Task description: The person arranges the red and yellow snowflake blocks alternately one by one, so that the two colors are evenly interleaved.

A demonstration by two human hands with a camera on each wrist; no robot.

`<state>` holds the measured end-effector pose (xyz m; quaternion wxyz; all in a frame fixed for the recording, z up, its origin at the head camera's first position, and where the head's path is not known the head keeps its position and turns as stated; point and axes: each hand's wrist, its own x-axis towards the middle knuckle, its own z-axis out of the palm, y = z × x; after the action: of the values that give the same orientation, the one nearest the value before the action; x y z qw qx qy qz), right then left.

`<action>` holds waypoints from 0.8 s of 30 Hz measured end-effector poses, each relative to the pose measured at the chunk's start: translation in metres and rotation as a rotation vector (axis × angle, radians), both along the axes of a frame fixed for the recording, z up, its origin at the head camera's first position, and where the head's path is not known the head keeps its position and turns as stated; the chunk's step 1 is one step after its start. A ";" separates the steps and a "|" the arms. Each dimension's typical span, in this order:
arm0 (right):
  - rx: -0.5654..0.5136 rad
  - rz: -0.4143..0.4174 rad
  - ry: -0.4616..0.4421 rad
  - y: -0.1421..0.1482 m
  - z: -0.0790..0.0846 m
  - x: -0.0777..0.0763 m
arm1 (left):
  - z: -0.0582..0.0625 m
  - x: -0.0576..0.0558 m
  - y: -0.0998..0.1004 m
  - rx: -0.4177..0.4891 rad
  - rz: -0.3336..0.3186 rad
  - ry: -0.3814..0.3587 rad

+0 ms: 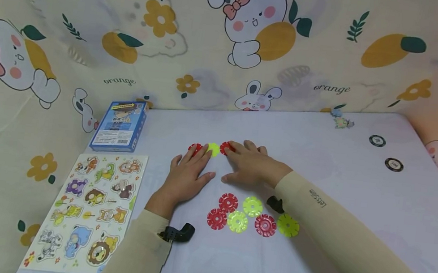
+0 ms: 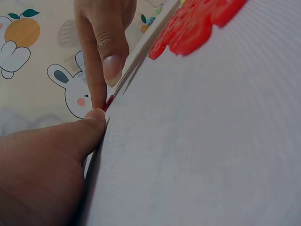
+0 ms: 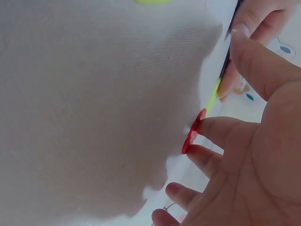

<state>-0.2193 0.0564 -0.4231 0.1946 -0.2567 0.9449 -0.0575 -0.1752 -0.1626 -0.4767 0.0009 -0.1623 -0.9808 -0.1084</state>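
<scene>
Head view finds the left hand (image 1: 185, 180) and right hand (image 1: 251, 163) apart, both with fingers extended and neither clamped on anything. Left fingertips rest at the left red notched disc (image 1: 196, 145) and the yellow-green disc (image 1: 213, 149) at its three o'clock; right fingertips touch the right red disc (image 1: 224, 147). Setting out this row seems the step in hand. Six other discs (image 1: 237, 222) lie toward five o'clock on the table (image 1: 341, 168); the next move likely calls for picking one up.

the right hand (image 3: 251, 157) casts soft shadow on the table (image 3: 70, 117); wrist views look dimmer.
</scene>
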 end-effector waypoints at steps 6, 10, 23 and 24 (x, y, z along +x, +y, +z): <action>-0.107 0.015 -0.013 0.002 0.006 -0.002 | 0.000 0.000 0.000 -0.001 0.003 0.003; -0.302 0.004 -0.034 0.012 0.013 0.001 | -0.001 0.000 0.000 -0.010 0.001 0.016; -0.876 -0.070 -0.242 0.073 0.030 0.058 | 0.000 0.000 0.002 0.002 0.011 0.005; -0.887 -0.068 -0.244 0.077 0.024 0.060 | 0.000 0.000 0.001 0.004 0.011 0.008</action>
<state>-0.1589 0.1336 -0.3991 0.1738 -0.2752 0.8070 -0.4928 -0.1753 -0.1614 -0.4769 0.0057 -0.1574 -0.9814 -0.1097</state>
